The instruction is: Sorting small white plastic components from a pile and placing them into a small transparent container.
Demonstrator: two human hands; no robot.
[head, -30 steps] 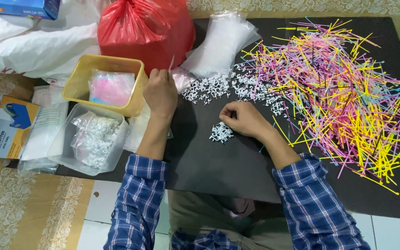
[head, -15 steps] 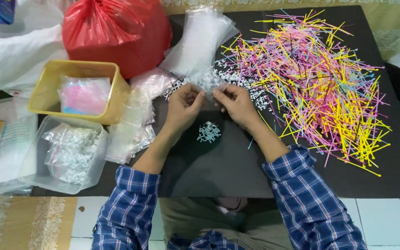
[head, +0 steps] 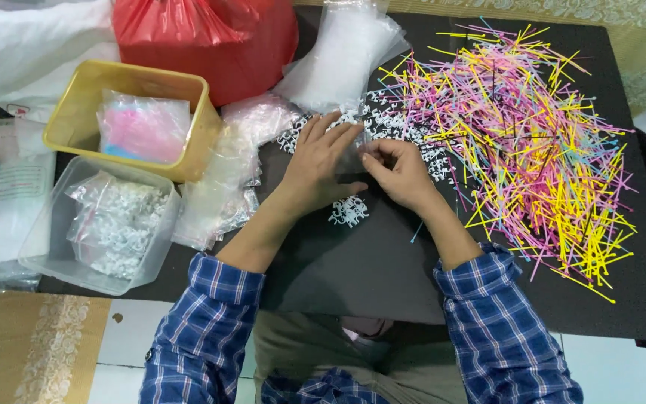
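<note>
My left hand and my right hand meet over a black table, both pinching a small clear plastic bag between them. Just below the hands lies a small cluster of white plastic pieces. More white pieces are scattered behind the hands. A large heap of thin pink, yellow and blue sticks spreads to the right of my right hand.
A yellow tub with a pink bag sits at the left, a clear tub with bagged white pieces in front of it. Clear bags lie beside them. A red bag and a stack of clear bags are at the back.
My left hand came from the yellow tub to the middle and joined my right hand on a clear bag. The right hand lifted off the small white cluster.
</note>
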